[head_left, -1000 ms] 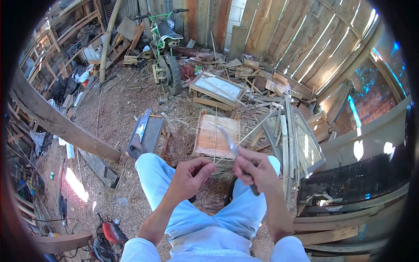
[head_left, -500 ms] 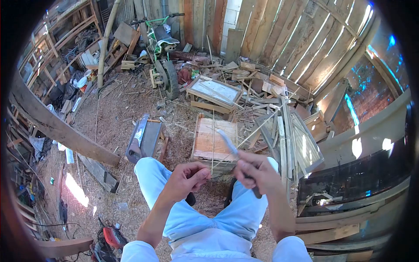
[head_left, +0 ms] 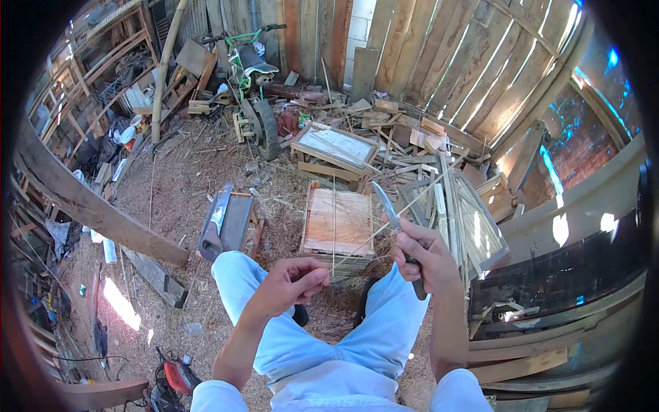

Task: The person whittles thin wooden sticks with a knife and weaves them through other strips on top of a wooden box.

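Observation:
My left hand [head_left: 295, 285] is closed, thumb against fingers, pinching the near ends of two thin wooden strips. One strip [head_left: 334, 220] runs straight away from me over the slatted wooden crate [head_left: 317, 221]. The other strip [head_left: 420, 195] slants off to the right, so the pair forms a V. My right hand [head_left: 427, 255] is wrapped round the dark handle of a knife [head_left: 386, 204]. Its curved blade points up and away from me, overlapping the slanting strip in this view. Both hands are above my knees, with the crate between and beyond them.
Left of the crate, a handsaw [head_left: 218, 213] lies on a low dark-topped stool [head_left: 238, 221]. A slanting post [head_left: 96, 202] stands further left. Scrap wood [head_left: 405, 137], a framed panel [head_left: 336, 145] and a green motorbike [head_left: 259, 103] are beyond. Long boards [head_left: 449, 213] lie at right.
My right hand has moved right and slightly nearer the scrap wood, taking the knife away from my left hand. My left hand keeps its pinch on the strips, almost unmoved.

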Tool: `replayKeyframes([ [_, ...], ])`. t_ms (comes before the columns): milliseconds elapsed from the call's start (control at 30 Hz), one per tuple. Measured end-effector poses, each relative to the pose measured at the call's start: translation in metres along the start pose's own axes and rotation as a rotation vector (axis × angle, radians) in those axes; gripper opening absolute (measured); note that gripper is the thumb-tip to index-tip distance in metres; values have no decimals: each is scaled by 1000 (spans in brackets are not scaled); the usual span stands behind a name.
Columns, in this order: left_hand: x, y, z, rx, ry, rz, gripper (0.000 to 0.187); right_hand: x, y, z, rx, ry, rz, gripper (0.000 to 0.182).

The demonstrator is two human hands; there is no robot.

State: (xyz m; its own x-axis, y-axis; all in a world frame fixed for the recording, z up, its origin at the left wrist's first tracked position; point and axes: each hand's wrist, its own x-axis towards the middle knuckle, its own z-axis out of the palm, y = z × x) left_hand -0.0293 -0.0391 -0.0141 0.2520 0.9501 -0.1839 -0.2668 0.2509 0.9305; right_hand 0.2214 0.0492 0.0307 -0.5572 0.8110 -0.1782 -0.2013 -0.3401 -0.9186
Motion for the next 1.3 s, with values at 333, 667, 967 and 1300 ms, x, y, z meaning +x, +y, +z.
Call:
replayKeyframes([
  [333, 18, 7, 30, 760, 325, 529, 10, -1, 22, 23, -201, -76, -24, 36],
  [667, 15, 13, 35, 1286, 319, 846, 24, -7, 8, 17, 14, -67, 82, 35],
  [967, 9, 12, 30, 1326, 273, 869, 21, -7, 4, -2, 5, 76, 10, 31],
  [1300, 17, 13, 38, 1022, 322, 739, 10, -10, 25, 27, -24, -32, 29, 37],
])
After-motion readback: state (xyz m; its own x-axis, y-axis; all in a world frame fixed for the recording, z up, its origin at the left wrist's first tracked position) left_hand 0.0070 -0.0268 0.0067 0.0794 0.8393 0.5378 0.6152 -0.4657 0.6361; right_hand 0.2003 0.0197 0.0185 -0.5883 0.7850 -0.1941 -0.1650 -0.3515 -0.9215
